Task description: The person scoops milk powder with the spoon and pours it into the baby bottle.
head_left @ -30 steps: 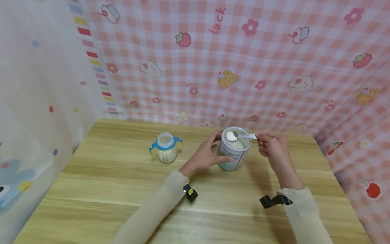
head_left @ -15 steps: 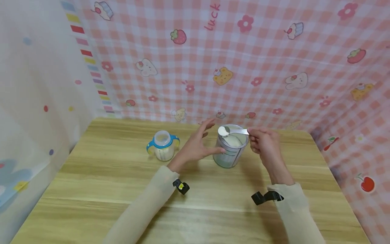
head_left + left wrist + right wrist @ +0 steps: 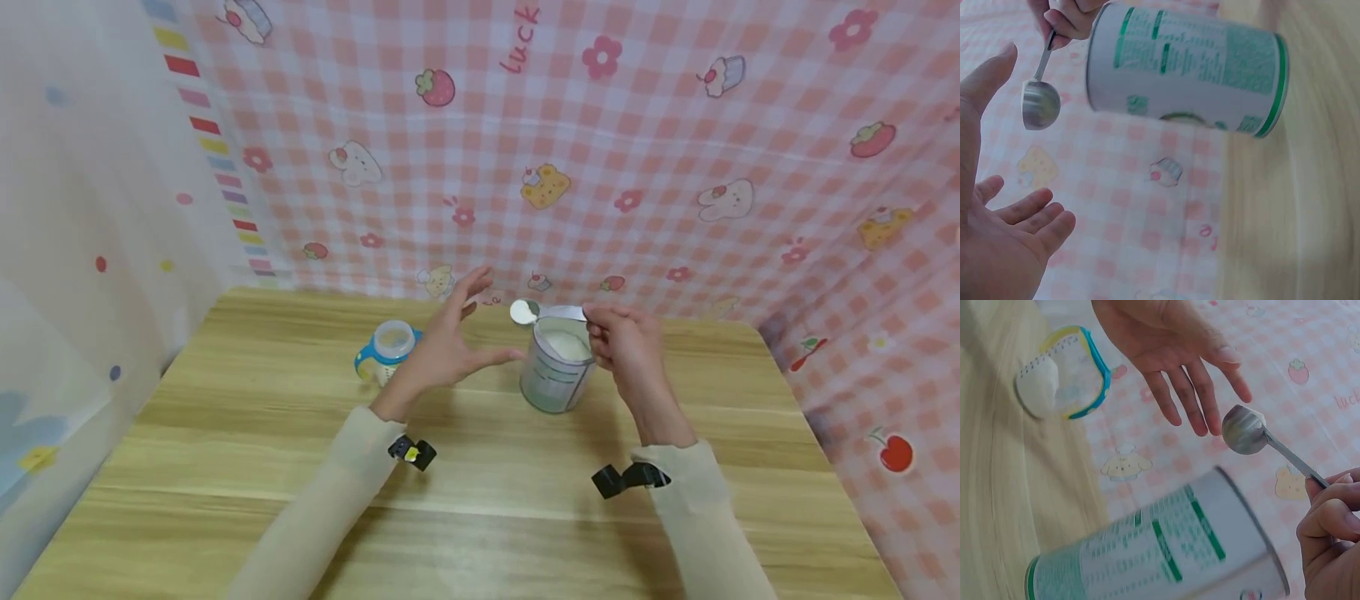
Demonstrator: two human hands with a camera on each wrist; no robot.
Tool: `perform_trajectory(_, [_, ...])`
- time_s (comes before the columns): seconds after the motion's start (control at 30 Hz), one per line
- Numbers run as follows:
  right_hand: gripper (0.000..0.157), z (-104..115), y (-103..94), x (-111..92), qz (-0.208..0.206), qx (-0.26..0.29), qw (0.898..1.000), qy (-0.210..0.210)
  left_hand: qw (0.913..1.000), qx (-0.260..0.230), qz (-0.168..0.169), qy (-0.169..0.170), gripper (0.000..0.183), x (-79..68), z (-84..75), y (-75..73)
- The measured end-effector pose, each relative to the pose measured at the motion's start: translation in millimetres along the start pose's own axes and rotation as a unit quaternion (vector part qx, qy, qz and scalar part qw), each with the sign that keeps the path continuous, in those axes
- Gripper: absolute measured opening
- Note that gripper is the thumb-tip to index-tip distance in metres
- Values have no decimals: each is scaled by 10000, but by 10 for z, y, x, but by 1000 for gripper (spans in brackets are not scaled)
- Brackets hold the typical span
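Note:
My right hand point(image 3: 630, 350) pinches the handle of a metal measuring spoon point(image 3: 1041, 105), its bowl heaped with white powder. In the head view the spoon is held above the left rim of an open milk powder can point(image 3: 551, 383), which stands upright with white powder point(image 3: 564, 343) inside. Fingers spread and thumb out, my left hand point(image 3: 442, 350) holds nothing and lies between the can and a baby bottle point(image 3: 392, 343). That bottle has blue and yellow handles and no cap on its open neck. My left hand hides part of it in the head view.
All this stands on a wood-grain table point(image 3: 480, 517). A pink checked cloth point(image 3: 495, 150) hangs along the back and right side, a white one point(image 3: 97, 333) on the left. Black straps point(image 3: 630, 479) circle both wrists.
My left hand has let go of the can and moved left toward the bottle. The right hand has lifted the filled spoon out of the can and carried it left.

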State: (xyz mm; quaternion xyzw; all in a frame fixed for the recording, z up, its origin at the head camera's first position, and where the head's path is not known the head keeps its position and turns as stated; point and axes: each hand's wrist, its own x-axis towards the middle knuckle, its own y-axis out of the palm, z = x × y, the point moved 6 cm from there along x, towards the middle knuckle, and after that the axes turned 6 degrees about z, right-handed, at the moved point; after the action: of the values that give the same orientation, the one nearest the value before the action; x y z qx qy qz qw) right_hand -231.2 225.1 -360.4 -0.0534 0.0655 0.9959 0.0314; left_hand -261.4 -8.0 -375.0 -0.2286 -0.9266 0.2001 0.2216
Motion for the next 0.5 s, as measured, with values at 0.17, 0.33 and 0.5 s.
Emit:
perform_trajectory(0.17, [28,17,176,24,164,-82,9998,-104,9996,47,-267,-48,113,-76,7,-195])
perform_trajectory(0.33, [28,13,309,41,217,-148,9996,-69,9993,24,-379,-40,111,-169,29,-360])
perform_trajectory(0.5, [27,15,440,68,288,-162,9994,-57,9989,109,-447,116,108,-253,62,-524])
